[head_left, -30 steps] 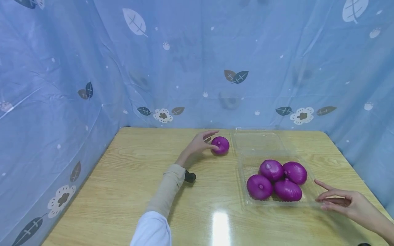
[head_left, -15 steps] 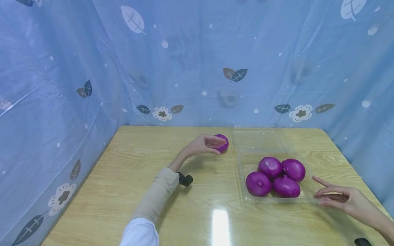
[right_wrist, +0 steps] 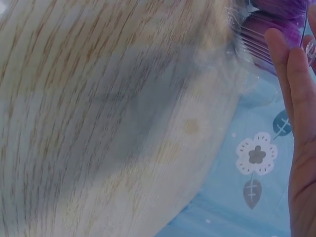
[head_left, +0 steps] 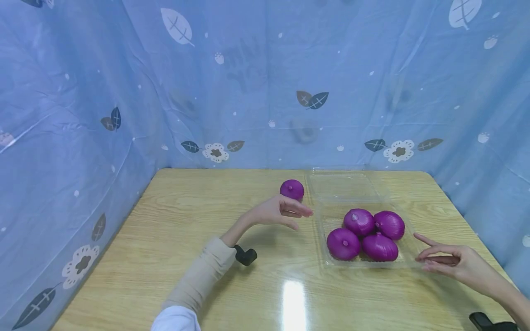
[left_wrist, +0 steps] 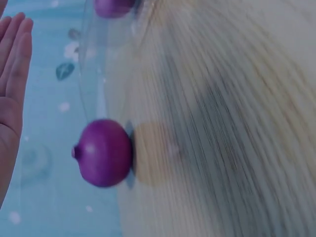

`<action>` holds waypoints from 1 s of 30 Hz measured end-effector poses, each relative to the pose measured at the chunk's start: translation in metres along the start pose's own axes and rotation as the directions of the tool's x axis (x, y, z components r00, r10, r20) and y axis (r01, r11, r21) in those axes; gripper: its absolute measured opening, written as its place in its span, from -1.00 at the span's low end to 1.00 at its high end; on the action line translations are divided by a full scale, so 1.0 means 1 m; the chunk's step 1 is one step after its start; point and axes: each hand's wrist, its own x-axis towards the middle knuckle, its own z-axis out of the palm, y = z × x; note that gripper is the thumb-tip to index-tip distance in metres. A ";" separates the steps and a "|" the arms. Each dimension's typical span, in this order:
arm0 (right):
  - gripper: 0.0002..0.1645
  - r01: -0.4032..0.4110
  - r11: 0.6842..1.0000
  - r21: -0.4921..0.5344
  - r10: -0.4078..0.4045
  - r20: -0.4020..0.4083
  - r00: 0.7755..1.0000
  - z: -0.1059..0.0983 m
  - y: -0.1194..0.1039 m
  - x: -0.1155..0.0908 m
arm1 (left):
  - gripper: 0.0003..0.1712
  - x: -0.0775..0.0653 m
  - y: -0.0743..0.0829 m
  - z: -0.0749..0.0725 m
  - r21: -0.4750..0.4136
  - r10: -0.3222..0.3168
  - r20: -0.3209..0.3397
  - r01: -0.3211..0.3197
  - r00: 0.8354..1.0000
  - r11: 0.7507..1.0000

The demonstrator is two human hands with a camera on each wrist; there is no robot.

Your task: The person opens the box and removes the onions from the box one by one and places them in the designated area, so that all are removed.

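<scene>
A lone purple onion stands on the table behind my left hand. That hand hovers with its fingers stretched forward and holds nothing; the left wrist view shows the onion apart from the straight fingers. To the right lies a clear plastic clamshell container, its lid folded back. Several purple onions sit together in its base. My right hand pinches the container's right edge between thumb and fingers; in the right wrist view its fingers overlap the clear wall.
The wooden table meets a blue patterned curtain at the back and sides. Black wrist mounts stick out from both wrists. A bright reflection lies on the table's front middle.
My left hand has drawn forward, toward me, from beside the lone onion, which stays at the back of the table. The right hand keeps its place at the container's edge.
</scene>
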 end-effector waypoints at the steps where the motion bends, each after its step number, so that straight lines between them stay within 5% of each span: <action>1: -0.68 0.004 1.000 0.000 -0.004 0.003 1.000 0.000 0.000 -0.001 | -0.44 0.002 0.001 0.002 0.007 0.000 0.021 -0.001 1.000 1.000; 7: -0.66 0.000 1.000 -0.022 0.000 -0.004 1.000 -0.002 0.001 -0.003 | -0.44 0.022 0.003 0.010 0.061 0.012 0.100 -0.018 0.995 0.998; 14: -0.66 0.012 1.000 0.026 -0.012 0.014 1.000 -0.001 0.001 0.002 | -0.43 0.049 -0.004 0.013 0.005 0.028 0.206 -0.030 0.978 1.000; 24: -0.67 0.030 1.000 0.002 -0.030 0.014 0.999 -0.005 0.001 0.008 | -0.37 0.082 -0.007 0.024 0.127 -0.063 0.288 0.027 0.956 0.992; 30: -0.65 0.048 0.997 0.062 -0.049 0.026 0.998 -0.001 0.005 0.002 | -0.35 0.097 -0.008 0.039 0.101 -0.114 0.376 0.082 0.919 0.992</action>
